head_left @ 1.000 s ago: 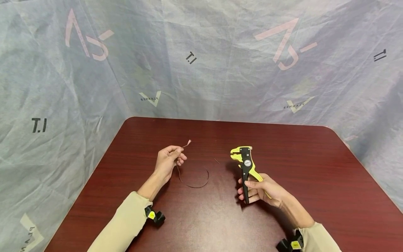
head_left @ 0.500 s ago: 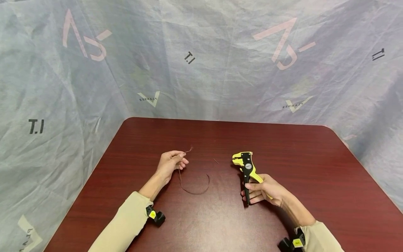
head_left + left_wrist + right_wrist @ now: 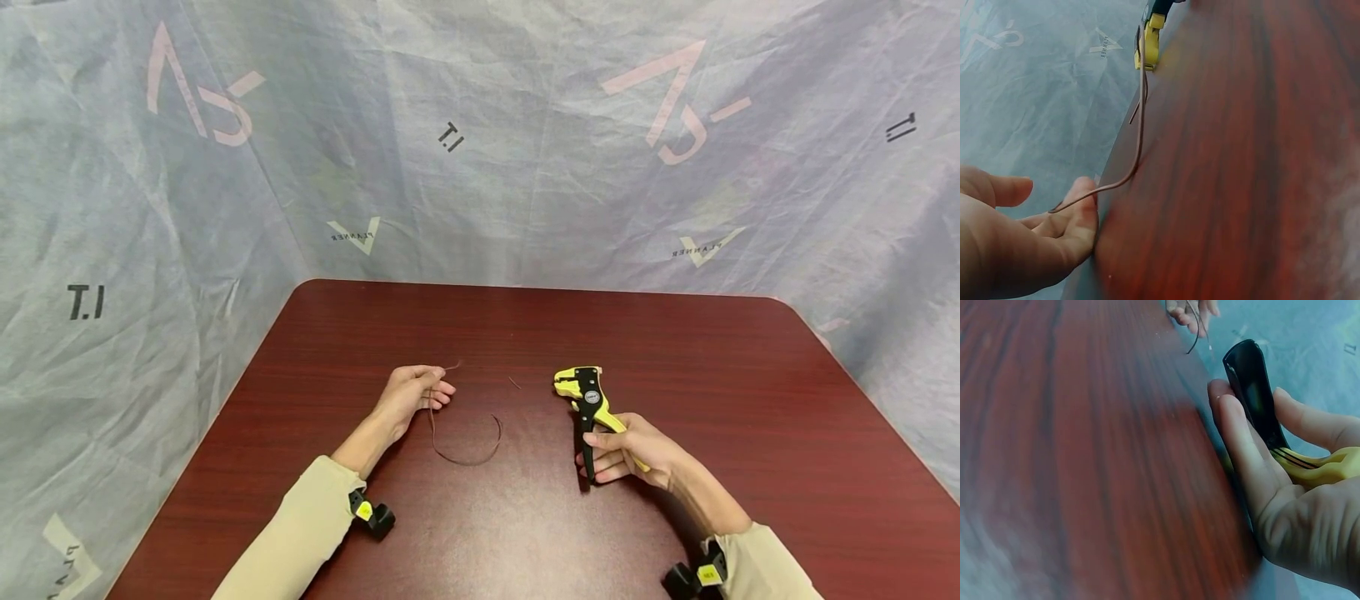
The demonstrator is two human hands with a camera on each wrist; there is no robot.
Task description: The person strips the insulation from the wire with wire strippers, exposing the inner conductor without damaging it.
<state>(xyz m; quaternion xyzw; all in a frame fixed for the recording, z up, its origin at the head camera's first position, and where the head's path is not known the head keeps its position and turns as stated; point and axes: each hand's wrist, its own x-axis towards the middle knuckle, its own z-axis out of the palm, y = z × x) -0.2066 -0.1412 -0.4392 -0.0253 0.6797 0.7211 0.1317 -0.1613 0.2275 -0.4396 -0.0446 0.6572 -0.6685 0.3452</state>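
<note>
Thumb and fingertips of my left hand pinch a thin brown wire near one end, at the middle-left of the table. A short end pokes out beyond the fingertips, while the long part hangs below and curves round to the right. In the left wrist view the wire bends away from the hand toward the stripper. My right hand grips a yellow-and-black wire stripper by its handles, head pointing away from me and its notched mouth facing left. The right wrist view shows its black handle between thumb and fingers.
A short scrap of wire lies on the dark red wooden table between the hands. Behind and left of the table hangs a grey printed cloth. Each wrist carries a small black camera.
My left hand has come down and slightly right with the wire, whose upper end sank too. The stripper in my right hand has dropped a little toward the table and me.
</note>
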